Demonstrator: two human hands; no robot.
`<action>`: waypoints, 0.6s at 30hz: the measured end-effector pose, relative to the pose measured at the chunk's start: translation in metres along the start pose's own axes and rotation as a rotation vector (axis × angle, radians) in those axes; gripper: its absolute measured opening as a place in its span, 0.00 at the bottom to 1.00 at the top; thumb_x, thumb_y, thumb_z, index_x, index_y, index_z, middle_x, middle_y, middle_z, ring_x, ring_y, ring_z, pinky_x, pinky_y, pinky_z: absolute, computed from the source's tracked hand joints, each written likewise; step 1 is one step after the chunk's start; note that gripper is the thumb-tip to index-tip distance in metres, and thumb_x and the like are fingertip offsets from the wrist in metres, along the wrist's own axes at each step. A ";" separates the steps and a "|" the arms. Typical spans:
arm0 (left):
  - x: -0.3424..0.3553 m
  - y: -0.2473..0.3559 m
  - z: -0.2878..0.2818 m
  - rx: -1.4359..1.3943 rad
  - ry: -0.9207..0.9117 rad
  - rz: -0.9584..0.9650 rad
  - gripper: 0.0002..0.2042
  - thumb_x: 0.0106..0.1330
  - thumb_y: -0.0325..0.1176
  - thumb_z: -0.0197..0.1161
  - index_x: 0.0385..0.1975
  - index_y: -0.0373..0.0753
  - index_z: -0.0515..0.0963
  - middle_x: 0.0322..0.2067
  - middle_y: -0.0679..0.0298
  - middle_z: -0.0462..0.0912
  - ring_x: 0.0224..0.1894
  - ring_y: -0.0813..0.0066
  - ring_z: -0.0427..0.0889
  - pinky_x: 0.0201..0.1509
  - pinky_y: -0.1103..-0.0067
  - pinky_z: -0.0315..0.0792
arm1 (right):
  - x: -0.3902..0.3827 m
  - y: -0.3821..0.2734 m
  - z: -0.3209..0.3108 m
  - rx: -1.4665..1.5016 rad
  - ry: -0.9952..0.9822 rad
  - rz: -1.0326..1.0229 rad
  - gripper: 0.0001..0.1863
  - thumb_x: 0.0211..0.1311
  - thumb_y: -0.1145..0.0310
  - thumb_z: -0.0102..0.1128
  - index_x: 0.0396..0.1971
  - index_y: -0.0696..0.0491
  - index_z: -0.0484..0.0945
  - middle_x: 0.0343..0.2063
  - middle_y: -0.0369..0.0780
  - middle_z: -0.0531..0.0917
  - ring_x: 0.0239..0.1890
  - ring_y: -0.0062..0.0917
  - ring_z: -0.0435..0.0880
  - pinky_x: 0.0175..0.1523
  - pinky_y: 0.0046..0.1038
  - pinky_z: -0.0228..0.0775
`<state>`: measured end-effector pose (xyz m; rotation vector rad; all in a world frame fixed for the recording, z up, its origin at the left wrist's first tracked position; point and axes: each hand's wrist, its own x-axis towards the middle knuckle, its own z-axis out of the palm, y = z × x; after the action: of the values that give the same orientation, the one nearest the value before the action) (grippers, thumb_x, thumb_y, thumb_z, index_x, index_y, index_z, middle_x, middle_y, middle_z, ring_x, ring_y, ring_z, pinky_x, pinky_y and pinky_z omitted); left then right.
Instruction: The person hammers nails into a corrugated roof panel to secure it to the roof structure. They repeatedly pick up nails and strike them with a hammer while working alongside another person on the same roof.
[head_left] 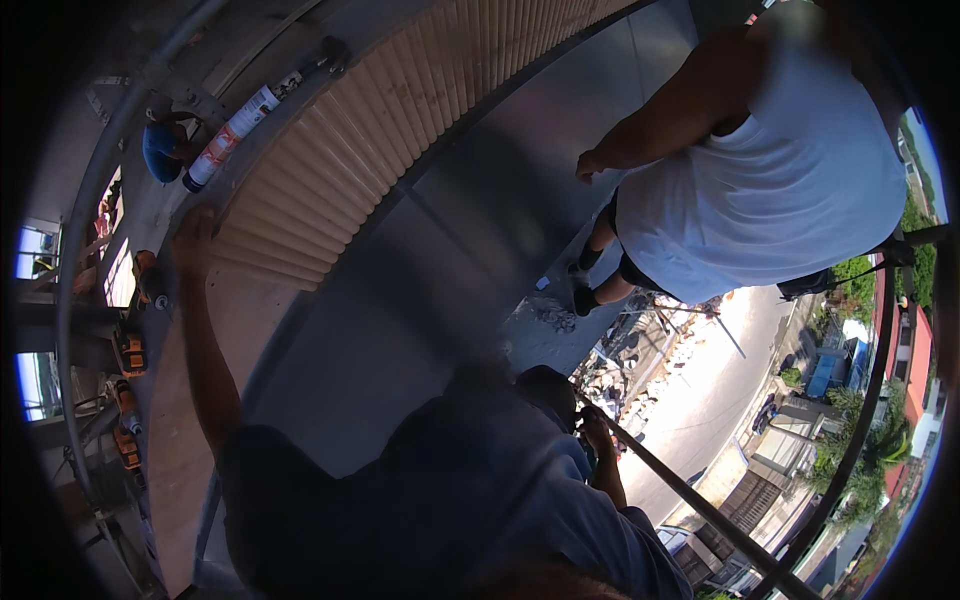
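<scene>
My left arm reaches up and to the left, and my left hand point(193, 238) lies flat on the lower left edge of a tan corrugated sheet point(400, 120), holding nothing. My right hand point(597, 432) is closed around a dark metal rail point(690, 500) that runs diagonally down to the right, high above a street. My dark-sleeved upper body fills the lower middle of the view.
Another person in a white shirt point(770, 180) and dark shorts stands on the ledge at the upper right, beside a smooth grey metal panel point(480, 230). A sealant cartridge point(235, 125) lies at the upper left. Orange power tools point(128, 352) lie at the left. A street and rooftops point(700, 400) lie far below.
</scene>
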<state>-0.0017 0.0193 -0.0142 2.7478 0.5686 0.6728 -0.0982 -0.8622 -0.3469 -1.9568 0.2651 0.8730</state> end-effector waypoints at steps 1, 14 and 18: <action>0.000 0.016 -0.003 0.097 -0.012 -0.022 0.18 0.75 0.43 0.58 0.55 0.40 0.82 0.49 0.53 0.86 0.53 0.52 0.84 0.58 0.65 0.75 | 0.006 -0.005 -0.005 -0.132 -0.035 -0.036 0.14 0.62 0.73 0.58 0.48 0.51 0.80 0.43 0.45 0.82 0.39 0.37 0.86 0.43 0.41 0.77; 0.185 0.334 0.168 -0.293 0.225 0.470 0.13 0.72 0.30 0.59 0.54 0.39 0.83 0.52 0.58 0.86 0.55 0.63 0.83 0.58 0.70 0.76 | 0.071 -0.014 -0.084 -0.111 -0.063 0.365 0.19 0.70 0.55 0.50 0.44 0.55 0.80 0.34 0.43 0.83 0.37 0.32 0.83 0.43 0.35 0.73; 0.313 0.395 0.240 -0.385 0.204 0.473 0.13 0.72 0.30 0.58 0.53 0.39 0.82 0.52 0.54 0.84 0.56 0.59 0.82 0.61 0.69 0.74 | 0.115 -0.020 -0.126 -0.008 -0.087 0.431 0.22 0.70 0.50 0.50 0.42 0.55 0.80 0.32 0.41 0.83 0.34 0.29 0.82 0.40 0.33 0.73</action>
<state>0.4929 -0.2346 0.0309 2.4650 -0.1796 1.0489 0.0533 -0.9376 -0.3728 -1.8930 0.6484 1.2320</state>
